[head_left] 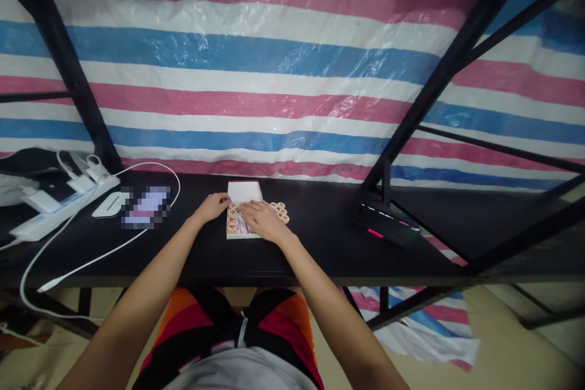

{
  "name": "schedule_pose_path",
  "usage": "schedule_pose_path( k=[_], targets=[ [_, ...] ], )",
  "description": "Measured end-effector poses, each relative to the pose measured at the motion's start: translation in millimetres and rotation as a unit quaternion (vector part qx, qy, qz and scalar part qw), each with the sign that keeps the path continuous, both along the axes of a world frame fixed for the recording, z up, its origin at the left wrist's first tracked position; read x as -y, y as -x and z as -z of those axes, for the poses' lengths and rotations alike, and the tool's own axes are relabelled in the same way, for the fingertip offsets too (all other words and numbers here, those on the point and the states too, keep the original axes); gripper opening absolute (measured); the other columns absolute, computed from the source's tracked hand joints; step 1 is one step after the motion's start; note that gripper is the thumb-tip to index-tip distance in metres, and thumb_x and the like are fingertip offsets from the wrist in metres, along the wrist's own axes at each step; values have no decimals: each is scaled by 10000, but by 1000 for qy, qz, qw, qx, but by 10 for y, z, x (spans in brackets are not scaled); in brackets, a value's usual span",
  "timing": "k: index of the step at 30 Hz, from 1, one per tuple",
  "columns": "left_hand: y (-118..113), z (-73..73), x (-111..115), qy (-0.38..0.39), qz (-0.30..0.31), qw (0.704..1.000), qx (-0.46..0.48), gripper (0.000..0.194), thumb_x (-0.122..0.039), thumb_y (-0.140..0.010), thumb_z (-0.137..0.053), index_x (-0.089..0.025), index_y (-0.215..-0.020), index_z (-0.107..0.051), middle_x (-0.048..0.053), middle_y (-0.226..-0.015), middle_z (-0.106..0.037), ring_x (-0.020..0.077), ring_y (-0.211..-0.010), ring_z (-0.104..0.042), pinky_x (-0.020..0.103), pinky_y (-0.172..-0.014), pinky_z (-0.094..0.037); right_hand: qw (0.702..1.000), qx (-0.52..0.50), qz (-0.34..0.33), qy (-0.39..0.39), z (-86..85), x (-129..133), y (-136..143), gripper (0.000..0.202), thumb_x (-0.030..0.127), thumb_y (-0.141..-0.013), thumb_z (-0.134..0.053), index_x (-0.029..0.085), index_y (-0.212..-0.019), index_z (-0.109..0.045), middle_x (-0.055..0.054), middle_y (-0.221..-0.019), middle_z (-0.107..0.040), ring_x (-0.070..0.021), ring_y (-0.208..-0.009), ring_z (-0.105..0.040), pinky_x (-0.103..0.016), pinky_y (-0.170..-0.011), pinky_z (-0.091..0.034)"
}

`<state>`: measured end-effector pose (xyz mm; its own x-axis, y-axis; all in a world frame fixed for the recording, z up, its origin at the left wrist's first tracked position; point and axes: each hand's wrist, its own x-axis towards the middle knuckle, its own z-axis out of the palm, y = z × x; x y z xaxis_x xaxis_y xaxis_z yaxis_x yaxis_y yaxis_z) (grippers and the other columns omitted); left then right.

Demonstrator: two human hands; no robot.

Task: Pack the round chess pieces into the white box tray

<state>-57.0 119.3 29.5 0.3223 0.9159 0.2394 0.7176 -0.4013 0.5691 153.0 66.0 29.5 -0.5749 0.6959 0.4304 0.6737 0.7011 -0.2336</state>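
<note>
An open white box lies on the black desk, its white flap or lid laid back at the far side. Round wooden xiangqi pieces with red characters line the box's left side, around a pink-and-white sheet. My left hand is at the box's left edge, its fingers curled against it. Over the box, my right hand reaches in from the right; its fingertips appear closed on a xiangqi piece, partly hidden. More loose pieces lie on the desk just right of the box.
A white power strip with plugs and cables sits at the left, beside a white pad and a blurred-out phone. A black device with pink marks is at the right. Black metal posts frame the desk before a striped sheet.
</note>
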Motion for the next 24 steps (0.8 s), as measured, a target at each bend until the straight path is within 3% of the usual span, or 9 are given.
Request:
schedule_pose_path(
  k=[6, 11, 17, 24],
  targets=[
    [2, 8, 4, -7, -2, 1000, -1, 307, -393, -795, -434, -184, -796, -658, 33, -751, -664, 181, -691, -576, 269, -671, -414, 1000, 16, 23, -3, 1, -22, -13, 303, 301, -915, -423, 184, -1106, -626, -92, -1029, -635, -192, -993, -544, -344, -930, -358],
    [6, 20, -11, -8, 0, 1000, -4, 298, -383, -802, -431, -182, -789, -651, 33, -771, -668, 174, -696, -577, 258, -653, -400, 999, 22, 25, -9, 15, -38, 13, 192, 245, -858, -512, 187, -960, -663, -82, -1084, -608, -197, -1010, -518, -346, -930, -356],
    [9, 22, -5, -6, 0, 1000, 3, 280, -370, -803, -439, -184, -779, -647, 26, -750, -662, 174, -687, -575, 259, -638, -385, 996, 48, 76, -5, -17, -97, 73, 232, 232, -874, -472, 176, -1052, -610, -87, -932, -639, -207, -908, -548, -328, -859, -391],
    [13, 23, -17, -7, 5, 1000, 6, 268, -360, -803, -436, -187, -763, -636, 16, -751, -659, 170, -688, -574, 256, -643, -382, 986, 103, 130, 4, -78, -96, 208, 191, 271, -884, -470, 178, -985, -602, -108, -968, -630, -222, -929, -549, -324, -825, -396]
  ],
)
